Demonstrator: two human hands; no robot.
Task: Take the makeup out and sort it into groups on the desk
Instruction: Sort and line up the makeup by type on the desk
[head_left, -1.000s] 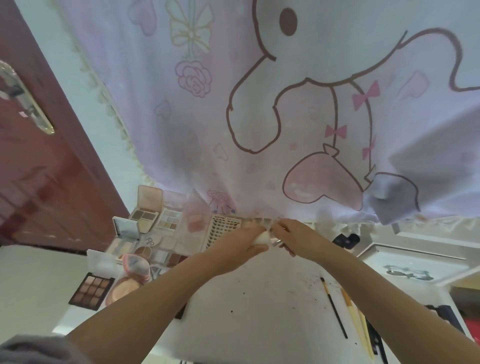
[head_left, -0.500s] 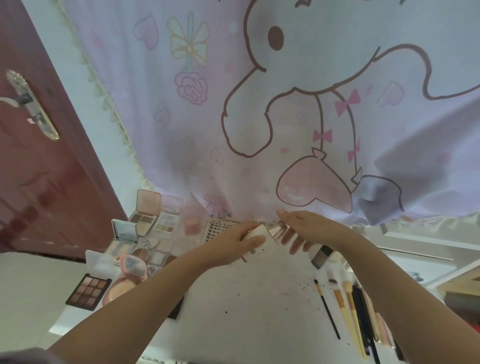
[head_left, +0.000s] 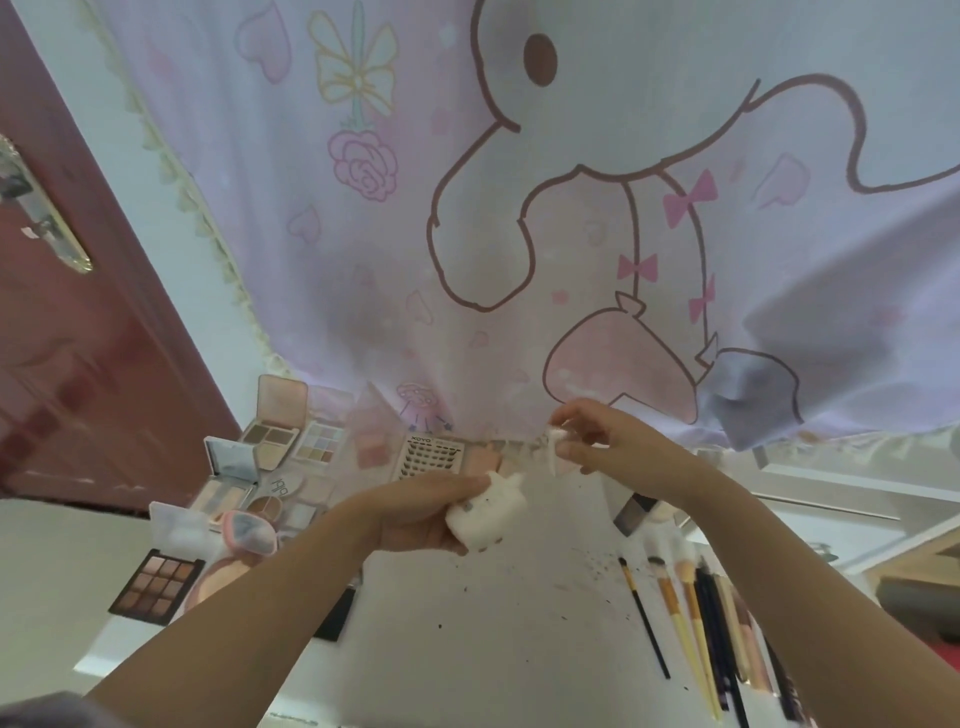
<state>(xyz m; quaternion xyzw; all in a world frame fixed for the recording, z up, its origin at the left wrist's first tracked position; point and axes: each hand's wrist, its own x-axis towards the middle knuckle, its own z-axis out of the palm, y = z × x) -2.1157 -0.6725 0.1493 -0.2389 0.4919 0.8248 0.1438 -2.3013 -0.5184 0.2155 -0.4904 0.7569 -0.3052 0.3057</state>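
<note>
Now the left hand (head_left: 415, 514) grips a white case (head_left: 485, 512); the right hand (head_left: 618, 447) pinches a small white piece (head_left: 555, 439) just above.

Left edge of desk (head_left: 493, 649): we find the palettes (head_left: 270, 483) clustered.
Right edge: we find the brushes (head_left: 696, 623) side by side.
Back edge: lash card (head_left: 430, 457), under the curtain (head_left: 519, 208).

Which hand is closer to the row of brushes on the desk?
Right. The right hand is up over the brushes' far end, pinching a small white piece. The left hand, holding a white case, is off to their left.
</note>
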